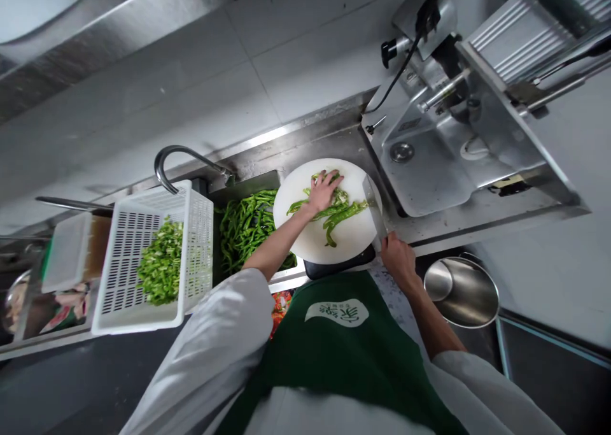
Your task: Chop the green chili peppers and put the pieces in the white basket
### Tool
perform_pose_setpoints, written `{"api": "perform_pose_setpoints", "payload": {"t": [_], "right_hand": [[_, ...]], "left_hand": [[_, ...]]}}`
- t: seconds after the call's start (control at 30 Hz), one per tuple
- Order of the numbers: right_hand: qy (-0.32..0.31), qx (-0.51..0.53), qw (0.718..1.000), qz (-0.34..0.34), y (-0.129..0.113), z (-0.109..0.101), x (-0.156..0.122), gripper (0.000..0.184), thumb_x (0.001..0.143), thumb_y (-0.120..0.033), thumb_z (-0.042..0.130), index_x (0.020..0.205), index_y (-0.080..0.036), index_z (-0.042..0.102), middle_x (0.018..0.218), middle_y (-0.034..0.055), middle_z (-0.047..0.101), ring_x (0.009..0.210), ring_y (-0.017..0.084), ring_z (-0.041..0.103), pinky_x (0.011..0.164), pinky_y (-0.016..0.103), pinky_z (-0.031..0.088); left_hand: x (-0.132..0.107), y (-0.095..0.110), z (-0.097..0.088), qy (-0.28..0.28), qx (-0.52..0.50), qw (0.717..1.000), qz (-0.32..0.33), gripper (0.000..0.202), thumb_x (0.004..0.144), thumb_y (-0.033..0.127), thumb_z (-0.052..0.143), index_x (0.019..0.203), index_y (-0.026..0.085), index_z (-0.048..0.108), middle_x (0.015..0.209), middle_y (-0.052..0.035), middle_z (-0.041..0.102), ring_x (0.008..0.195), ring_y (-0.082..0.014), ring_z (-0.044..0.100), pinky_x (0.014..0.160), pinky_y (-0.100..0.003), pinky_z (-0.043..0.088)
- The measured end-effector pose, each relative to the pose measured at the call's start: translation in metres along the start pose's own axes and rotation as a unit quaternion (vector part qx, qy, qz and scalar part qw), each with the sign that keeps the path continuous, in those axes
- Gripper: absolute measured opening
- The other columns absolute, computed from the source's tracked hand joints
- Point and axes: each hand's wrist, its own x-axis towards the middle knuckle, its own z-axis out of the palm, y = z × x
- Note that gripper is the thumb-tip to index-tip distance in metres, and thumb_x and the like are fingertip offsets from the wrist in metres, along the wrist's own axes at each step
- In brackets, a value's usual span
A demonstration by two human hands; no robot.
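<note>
On a round white cutting board (pixel 305 244) lie several long green peppers (pixel 344 214), some split or bent. My left hand (pixel 323 193) rests over the upper peppers with its fingers spread, touching them; what is under the palm is hidden. My right hand (pixel 398 256) is closed round the handle of a kitchen knife (pixel 375 207). The wide blade points away from me over the board's right side, close to the pepper ends. Left of the board, a sink holds a heap of whole green peppers (pixel 245 231).
A white plastic basket (pixel 196 256) with chopped green pieces (pixel 162 263) stands at the left, below a curved faucet (pixel 191 149). A metal slicing machine (pixel 429 161) occupies the right counter. Below it is a steel pot (pixel 470 295). Red chopped food (pixel 280 307) shows by my apron.
</note>
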Motion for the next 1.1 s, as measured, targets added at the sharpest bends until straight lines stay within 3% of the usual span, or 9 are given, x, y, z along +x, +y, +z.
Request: {"api": "perform_pose_setpoints", "payload": {"t": [0.13,0.27,0.4,0.47,0.53,0.67,0.73,0.9,1.1], "right_hand": [[-0.004,-0.007,1.000,-0.014,0.005,-0.002,0.004,0.034,0.110,-0.031,0.036,0.119,-0.011,0.062,0.099,0.0194,0.077,0.093,0.030,0.076,0.079,0.034,0.048],[-0.004,-0.009,0.999,-0.030,0.012,0.001,0.007,0.033,0.110,-0.031,0.036,0.119,-0.012,0.061,0.096,0.0177,0.077,0.091,0.030,0.075,0.077,0.034,0.047],[-0.011,-0.003,0.999,-0.036,0.013,0.004,0.008,0.032,0.110,-0.029,0.035,0.119,-0.012,0.060,0.095,0.0170,0.077,0.088,0.029,0.075,0.077,0.033,0.046],[-0.013,-0.004,0.999,-0.032,0.009,0.004,0.009,0.031,0.110,-0.029,0.035,0.119,-0.012,0.060,0.096,0.0171,0.077,0.089,0.029,0.075,0.077,0.033,0.046],[-0.012,-0.008,0.999,-0.028,0.004,0.003,0.008,0.031,0.110,-0.029,0.035,0.120,-0.012,0.060,0.097,0.0176,0.077,0.091,0.029,0.075,0.077,0.033,0.046],[-0.015,-0.011,0.999,-0.041,-0.004,0.002,0.003,0.032,0.111,-0.030,0.034,0.117,-0.013,0.061,0.098,0.0180,0.077,0.092,0.029,0.076,0.078,0.034,0.046],[-0.021,-0.009,0.998,-0.054,-0.003,0.000,0.002,0.032,0.110,-0.032,0.035,0.115,-0.014,0.062,0.100,0.0175,0.077,0.093,0.030,0.075,0.078,0.034,0.046],[-0.007,-0.030,0.998,-0.054,0.005,-0.007,0.012,0.036,0.111,-0.033,0.033,0.117,-0.013,0.063,0.101,0.0179,0.077,0.093,0.029,0.075,0.077,0.034,0.047],[-0.015,-0.058,0.993,-0.103,-0.015,-0.003,0.017,0.036,0.110,-0.029,0.033,0.118,-0.010,0.063,0.103,0.0209,0.077,0.092,0.029,0.076,0.078,0.033,0.049]], "left_hand": [[0.017,-0.020,-0.005,-0.086,0.045,0.994,0.043,0.054,0.097,0.017,0.046,0.148,0.028,0.059,0.156,-0.0113,0.053,0.156,-0.0377,0.025,0.124,-0.069,0.020],[0.013,-0.020,-0.004,-0.039,0.006,0.998,0.040,0.041,0.106,0.031,0.042,0.140,0.021,0.062,0.140,-0.0167,0.059,0.136,-0.0340,0.050,0.123,-0.056,0.031],[0.009,-0.033,-0.004,0.048,-0.084,0.990,-0.105,0.044,0.109,0.034,0.036,0.148,0.018,0.053,0.139,-0.0178,0.054,0.115,-0.0281,0.065,0.106,-0.041,0.050],[0.008,-0.038,-0.002,0.051,-0.102,0.975,-0.193,0.048,0.109,0.035,0.037,0.151,0.015,0.048,0.143,-0.0209,0.052,0.121,-0.0303,0.063,0.105,-0.043,0.051],[0.002,-0.034,0.005,0.010,-0.105,0.971,-0.216,0.058,0.108,0.046,0.039,0.155,0.013,0.045,0.150,-0.0234,0.049,0.134,-0.0352,0.056,0.109,-0.049,0.049],[-0.035,-0.001,0.026,-0.031,-0.080,0.990,-0.116,0.100,0.093,0.080,0.049,0.167,0.016,0.029,0.167,-0.0214,0.036,0.147,-0.0418,0.042,0.118,-0.059,0.039],[-0.057,0.019,0.038,-0.041,-0.042,0.995,-0.078,0.119,0.081,0.087,0.062,0.170,0.019,0.021,0.172,-0.0204,0.026,0.151,-0.0467,0.035,0.121,-0.065,0.032],[-0.081,0.036,0.053,-0.037,-0.001,0.996,-0.087,0.127,0.078,0.081,0.071,0.172,0.023,0.009,0.177,-0.0207,0.011,0.157,-0.0466,0.025,0.122,-0.065,0.031],[-0.074,0.022,0.050,-0.017,-0.004,0.991,-0.132,0.122,0.081,0.074,0.072,0.172,0.021,0.010,0.173,-0.0210,0.026,0.153,-0.0465,0.032,0.122,-0.065,0.030]]}}
